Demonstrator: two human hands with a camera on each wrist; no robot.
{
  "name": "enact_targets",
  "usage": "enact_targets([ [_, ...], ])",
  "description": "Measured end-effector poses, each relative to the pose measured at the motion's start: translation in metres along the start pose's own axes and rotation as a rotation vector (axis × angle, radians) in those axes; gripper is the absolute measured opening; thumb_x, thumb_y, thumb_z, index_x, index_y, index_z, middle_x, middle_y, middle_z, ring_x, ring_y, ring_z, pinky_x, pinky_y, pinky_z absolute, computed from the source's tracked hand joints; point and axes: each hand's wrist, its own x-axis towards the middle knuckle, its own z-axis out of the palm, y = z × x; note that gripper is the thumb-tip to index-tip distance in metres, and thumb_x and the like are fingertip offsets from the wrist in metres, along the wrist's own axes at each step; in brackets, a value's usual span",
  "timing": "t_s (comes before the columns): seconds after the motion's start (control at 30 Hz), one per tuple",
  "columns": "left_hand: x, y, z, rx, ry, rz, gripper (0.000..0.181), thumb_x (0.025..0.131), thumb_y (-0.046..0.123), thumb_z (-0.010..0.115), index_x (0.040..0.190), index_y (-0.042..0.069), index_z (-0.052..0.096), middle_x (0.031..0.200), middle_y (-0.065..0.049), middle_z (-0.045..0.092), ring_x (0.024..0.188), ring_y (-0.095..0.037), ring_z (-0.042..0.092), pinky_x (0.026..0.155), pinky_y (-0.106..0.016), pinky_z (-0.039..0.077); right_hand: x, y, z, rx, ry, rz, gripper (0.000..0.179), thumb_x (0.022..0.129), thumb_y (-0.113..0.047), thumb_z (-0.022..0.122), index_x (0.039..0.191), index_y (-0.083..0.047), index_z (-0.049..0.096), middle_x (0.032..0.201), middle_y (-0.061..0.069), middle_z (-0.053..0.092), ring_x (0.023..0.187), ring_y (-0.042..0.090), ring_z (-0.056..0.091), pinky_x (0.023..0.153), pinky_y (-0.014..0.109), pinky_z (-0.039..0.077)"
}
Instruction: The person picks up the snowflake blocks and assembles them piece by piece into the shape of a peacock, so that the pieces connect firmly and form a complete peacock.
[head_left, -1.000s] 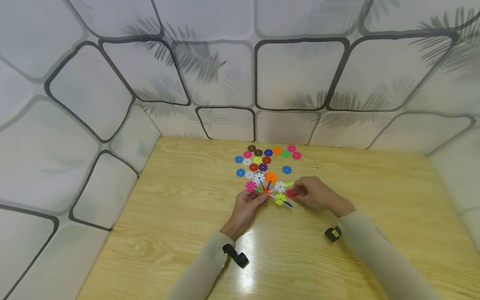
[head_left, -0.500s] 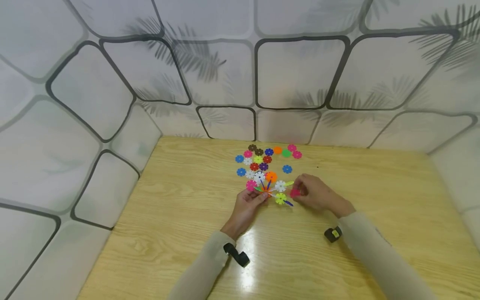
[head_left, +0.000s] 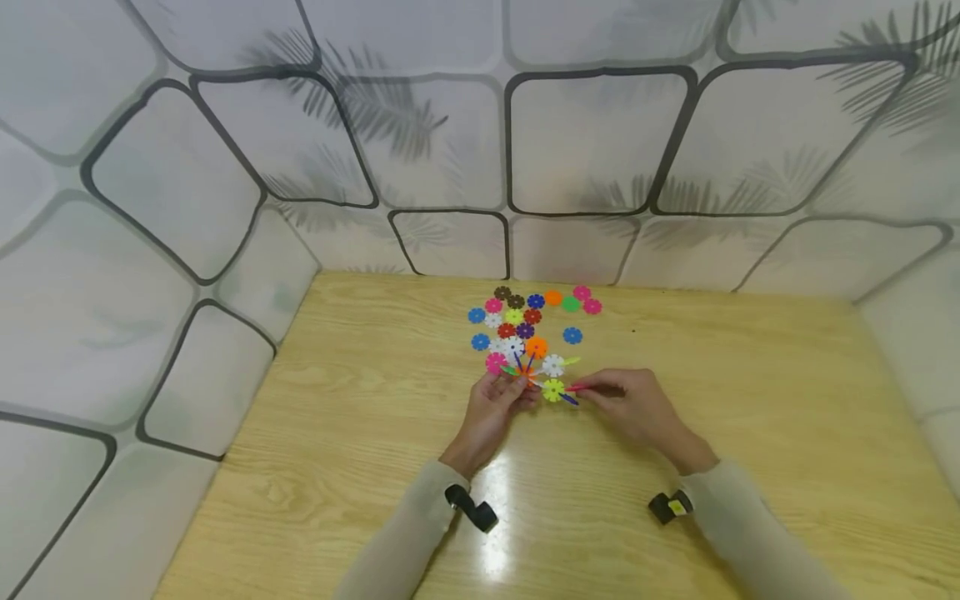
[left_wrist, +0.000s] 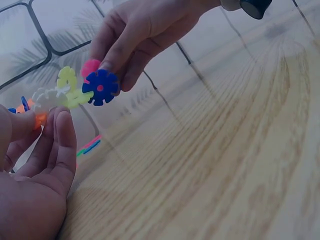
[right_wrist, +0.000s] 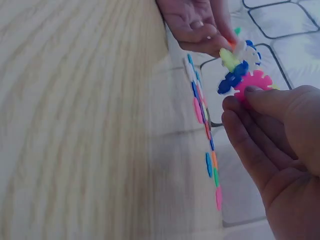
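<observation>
My left hand (head_left: 483, 421) pinches an orange snowflake building disc (head_left: 527, 377), the hub of a joined cluster of notched discs. From that cluster a white disc (head_left: 553, 365) and a yellow disc (head_left: 553, 390) stick out to the right. A dark blue disc (left_wrist: 101, 89) is slotted at the outer end. Between thumb and fingertips, my right hand (head_left: 641, 408) holds a pink disc (right_wrist: 254, 82) edge-on to the head view, against the cluster's outer end beside the blue one. Whether the pink disc's slot is engaged I cannot tell. Fingers partly hide the hub.
Loose discs lie flat on the wooden table (head_left: 360, 400) beyond the hands, among them a green disc (head_left: 572, 303), a light blue disc (head_left: 572, 335) and a brown disc (head_left: 502, 293). A patterned wall (head_left: 577, 250) borders the table's back.
The right hand has turned the pink disc edge-on and brought it left and against the cluster's outer end. The left hand keeps its hold, with the cluster shifted slightly left.
</observation>
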Motion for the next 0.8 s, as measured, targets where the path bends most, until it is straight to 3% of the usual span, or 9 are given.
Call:
enact_targets([
  [0.2, -0.002, 0.001, 0.002, -0.014, -0.001, -0.005, 0.013, 0.113, 0.001, 0.052, 0.108, 0.011, 0.059, 0.095, 0.002, 0.079, 0.091, -0.011, 0.078, 0.087, -0.026, 0.067, 0.004, -0.013, 0.002, 0.017, 0.041, -0.062, 0.018, 0.094, 0.007, 0.08, 0.106, -0.004, 0.085, 0.103, 0.013, 0.085, 0.092, 0.029, 0.084, 0.081, 0.015, 0.063],
  [0.43, -0.001, 0.001, 0.0, -0.034, 0.003, -0.008, 0.013, 0.113, 0.001, 0.052, 0.108, 0.011, 0.058, 0.094, 0.001, 0.079, 0.09, -0.012, 0.078, 0.086, -0.026, 0.067, 0.006, -0.009, 0.001, -0.024, 0.01, -0.063, 0.019, 0.094, 0.008, 0.079, 0.107, -0.005, 0.085, 0.105, 0.012, 0.085, 0.095, 0.03, 0.084, 0.084, 0.017, 0.064],
  [0.8, -0.002, 0.001, -0.001, -0.037, -0.016, -0.003, 0.015, 0.112, -0.002, 0.05, 0.109, 0.011, 0.057, 0.095, 0.001, 0.079, 0.092, -0.012, 0.078, 0.09, -0.027, 0.066, 0.004, -0.007, 0.007, 0.031, 0.037, -0.109, 0.021, 0.093, 0.009, 0.079, 0.108, -0.005, 0.084, 0.107, 0.012, 0.085, 0.095, 0.029, 0.084, 0.086, 0.012, 0.061],
])
